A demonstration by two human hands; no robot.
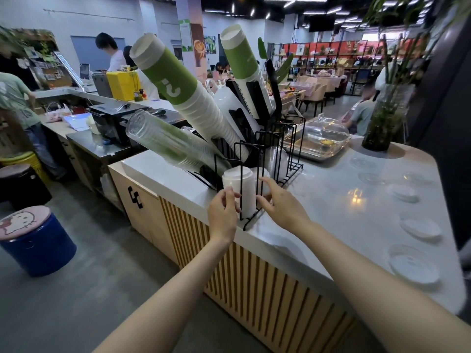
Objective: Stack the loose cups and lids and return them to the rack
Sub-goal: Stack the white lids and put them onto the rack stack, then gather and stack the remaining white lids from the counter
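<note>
A black wire rack (262, 146) stands on the white counter (328, 200). It holds slanted stacks of green-and-white paper cups (178, 82), a second such stack (244, 59) and clear plastic cups (163, 141). A short stack of white lids (240, 189) sits in the rack's front slot. My left hand (223, 217) touches its left side, fingers curled on it. My right hand (280, 205) reaches to its right side by the wire, fingers apart. Several loose white lids (414, 266) and clear lids (369, 178) lie scattered on the counter's right part.
A steel tray with a clear dome cover (318, 138) sits behind the rack. A glass vase with green stems (384, 118) stands at the back right. A blue stool (35, 240) is on the floor at left. People stand behind the far counter.
</note>
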